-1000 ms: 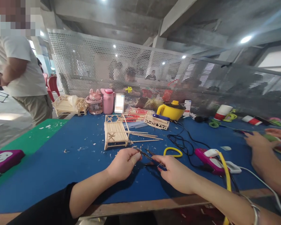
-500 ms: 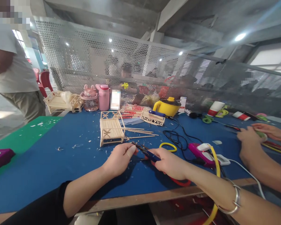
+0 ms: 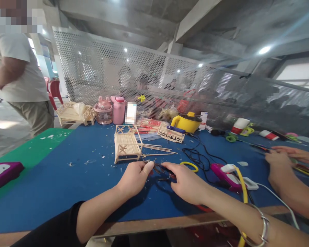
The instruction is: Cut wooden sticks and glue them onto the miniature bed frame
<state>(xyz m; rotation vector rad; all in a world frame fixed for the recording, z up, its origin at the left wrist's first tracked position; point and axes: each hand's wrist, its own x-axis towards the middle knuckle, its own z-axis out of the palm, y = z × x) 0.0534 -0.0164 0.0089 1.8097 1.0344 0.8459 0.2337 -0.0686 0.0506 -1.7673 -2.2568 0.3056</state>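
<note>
Above the front of the blue table, my left hand (image 3: 135, 178) is closed in a pinch, thumb against forefinger. A small dark piece shows at its fingertips, too blurred to name. My right hand (image 3: 189, 181) is wrapped around dark pliers (image 3: 159, 168), mostly covered by the fingers, with the jaws pointing toward my left fingertips. Just behind my left hand stands a miniature bed-like frame (image 3: 128, 143) of pale sticks, with crossed end panels. Thin loose sticks (image 3: 162, 148) lie to its right. A red handle (image 3: 204, 208) shows partly under my right wrist.
A yellow pot (image 3: 189, 122), a pink bottle (image 3: 118, 110) and another stick frame (image 3: 76, 113) stand at the back. A yellow ring-shaped handle (image 3: 190, 166), black cables and a purple power strip (image 3: 228, 176) lie on the right. Another person's hands (image 3: 280, 159) work at far right.
My right hand has turned the pliers, so their blue handle no longer shows and the jaws sit lower between my hands. The whole view has shifted slightly.
</note>
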